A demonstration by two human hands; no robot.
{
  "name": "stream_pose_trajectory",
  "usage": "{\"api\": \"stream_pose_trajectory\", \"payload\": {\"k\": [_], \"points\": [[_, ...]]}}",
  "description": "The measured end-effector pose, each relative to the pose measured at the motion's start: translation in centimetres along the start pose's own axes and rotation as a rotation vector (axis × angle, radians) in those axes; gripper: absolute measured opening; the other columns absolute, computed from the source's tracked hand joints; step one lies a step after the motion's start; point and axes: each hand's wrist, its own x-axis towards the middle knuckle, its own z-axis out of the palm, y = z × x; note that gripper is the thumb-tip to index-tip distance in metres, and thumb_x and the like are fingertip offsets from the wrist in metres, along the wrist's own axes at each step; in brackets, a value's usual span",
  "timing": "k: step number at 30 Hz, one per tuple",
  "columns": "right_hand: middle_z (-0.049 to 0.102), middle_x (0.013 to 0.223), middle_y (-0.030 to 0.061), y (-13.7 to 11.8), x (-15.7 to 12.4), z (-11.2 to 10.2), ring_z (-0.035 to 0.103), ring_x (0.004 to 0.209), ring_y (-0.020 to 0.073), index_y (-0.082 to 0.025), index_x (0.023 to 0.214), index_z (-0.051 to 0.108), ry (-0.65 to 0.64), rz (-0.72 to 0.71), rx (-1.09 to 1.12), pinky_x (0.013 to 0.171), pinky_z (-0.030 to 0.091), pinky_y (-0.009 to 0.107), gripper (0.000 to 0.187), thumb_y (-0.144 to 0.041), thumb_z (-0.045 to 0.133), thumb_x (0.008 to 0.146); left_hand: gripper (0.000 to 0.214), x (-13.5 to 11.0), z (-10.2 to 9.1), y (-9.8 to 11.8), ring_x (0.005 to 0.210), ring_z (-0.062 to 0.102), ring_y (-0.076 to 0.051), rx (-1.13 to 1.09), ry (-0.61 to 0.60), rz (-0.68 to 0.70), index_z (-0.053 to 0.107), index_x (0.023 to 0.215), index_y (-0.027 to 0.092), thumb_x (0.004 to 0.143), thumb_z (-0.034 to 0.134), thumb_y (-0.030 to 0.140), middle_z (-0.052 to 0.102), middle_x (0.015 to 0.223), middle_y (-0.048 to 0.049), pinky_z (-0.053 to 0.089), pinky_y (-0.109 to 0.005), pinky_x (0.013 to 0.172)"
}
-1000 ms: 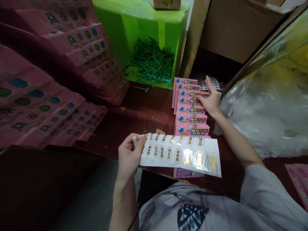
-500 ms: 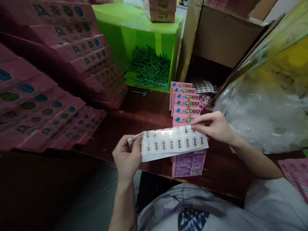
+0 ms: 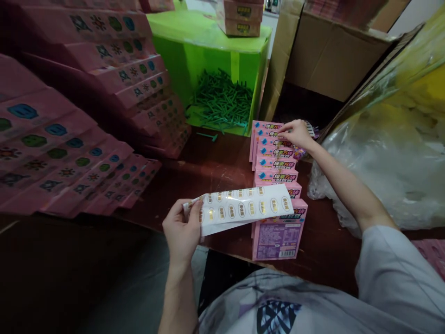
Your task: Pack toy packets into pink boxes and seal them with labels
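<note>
My left hand is closed on the left end of a white sheet of oval gold-print stickers, thumb on top. The sheet extends rightward over the near end of a row of upright pink boxes; its upper right corner has bare backing. Reaching to the far end of that row, my right hand has thumb and forefinger pinched at the top of a box. A sticker from the sheet appears to be in that pinch, mostly hidden by the fingers.
Stacked pink boxes rise on the left. Behind stands a green box holding many green sticks, with one loose stick before it. A cardboard carton and a clear plastic bag flank the right.
My right hand has left the sticker sheet and moved away from me to the far boxes. The sheet's top row has lost a sticker at its right end. My left hand still holds the sheet.
</note>
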Motion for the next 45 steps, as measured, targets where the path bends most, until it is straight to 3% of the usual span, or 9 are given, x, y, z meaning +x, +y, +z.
{"api": "stream_pose_trajectory", "payload": {"k": [5,7,11,17,23,28,34,40,45], "points": [[0.075,0.084,0.0006,0.7,-0.5,0.7,0.065,0.099,0.0275,-0.028,0.081,0.079,-0.006,-0.081,-0.167,0.112,0.023,0.06,0.007,-0.03,0.075,0.074,0.021,0.4,-0.3,-0.4,0.058,0.052,-0.008,0.027,0.006,-0.02,0.061,0.074,0.016,0.076,0.07,0.034,0.058,0.065,0.0022,0.041,-0.016,0.054],[0.075,0.098,0.0011,0.1,-0.8,0.2,0.062,0.109,0.0299,-0.029,0.098,0.076,0.011,-0.112,-0.167,0.114,0.019,0.061,0.028,-0.03,0.08,0.07,0.021,0.5,-0.1,-0.2,0.058,0.051,-0.009,0.03,0.011,-0.009,0.061,0.073,0.016,0.075,0.07,0.034,0.057,0.065,0.0023,0.041,-0.017,0.053],[0.073,0.109,0.005,-4.7,-3.1,-2.2,0.063,0.11,0.0299,-0.025,0.109,0.074,0.055,-0.091,0.067,0.106,0.039,0.051,0.041,-0.032,0.081,0.069,0.021,0.5,0.2,0.8,0.06,0.052,-0.009,0.027,0.024,0.036,0.062,0.074,0.016,0.076,0.07,0.035,0.058,0.066,0.0021,0.041,-0.017,0.054],[0.076,0.086,0.0028,-12.9,-10.4,-4.8,0.069,0.079,0.0176,-0.022,0.087,0.079,-0.514,-0.19,0.389,0.076,0.054,0.032,0.018,-0.037,0.073,0.079,0.021,0.3,0.7,2.2,0.059,0.052,-0.009,0.039,0.082,0.097,0.062,0.074,0.016,0.078,0.069,0.035,0.057,0.065,0.0027,0.041,-0.018,0.055],[0.073,0.074,0.0031,-12.3,-11.5,-3.9,0.066,0.067,0.0135,-0.017,0.074,0.076,-0.508,0.032,0.522,0.061,0.053,0.025,0.012,-0.029,0.078,0.07,0.018,-0.2,1.4,2.1,0.059,0.054,-0.01,0.06,0.053,0.142,0.064,0.075,0.016,0.08,0.069,0.033,0.06,0.066,0.0018,0.042,-0.019,0.054],[0.073,0.073,0.0044,-11.7,-11.0,-3.7,0.065,0.061,0.0114,-0.014,0.083,0.076,-0.722,0.136,0.553,0.052,0.05,0.021,0.02,-0.028,0.079,0.068,0.015,-0.9,1.2,2.3,0.061,0.057,-0.011,0.077,0.144,0.261,0.066,0.076,0.016,0.08,0.069,0.031,0.063,0.068,0.0013,0.044,-0.021,0.057],[0.071,0.067,0.002,-12.3,-11.1,-3.9,0.064,0.06,0.0126,-0.017,0.068,0.075,-0.439,0.015,0.58,0.052,0.05,0.023,0.014,-0.029,0.083,0.067,0.013,-0.6,1.2,2.8,0.059,0.056,-0.01,0.089,0.205,0.346,0.065,0.074,0.016,0.079,0.069,0.027,0.063,0.067,0.0019,0.044,-0.021,0.055],[0.072,0.076,0.0011,-12.1,-11.7,-3.2,0.067,0.072,0.0141,-0.021,0.068,0.074,-0.228,-0.372,0.507,0.065,0.055,0.028,0.011,-0.022,0.073,0.079,0.018,0.3,1.9,1.8,0.057,0.054,-0.009,0.079,0.168,0.215,0.064,0.075,0.015,0.078,0.069,0.032,0.061,0.064,0.002,0.042,-0.019,0.052],[0.068,0.073,0.0005,-8.9,-7.1,-3.2,0.066,0.074,0.0151,-0.021,0.07,0.069,-0.076,-0.246,0.619,0.072,0.057,0.033,0.017,-0.034,0.074,0.08,0.018,0.8,2.0,1.1,0.057,0.053,-0.009,0.045,0.155,0.18,0.064,0.073,0.015,0.077,0.069,0.032,0.06,0.063,0.0021,0.042,-0.018,0.052]]}}
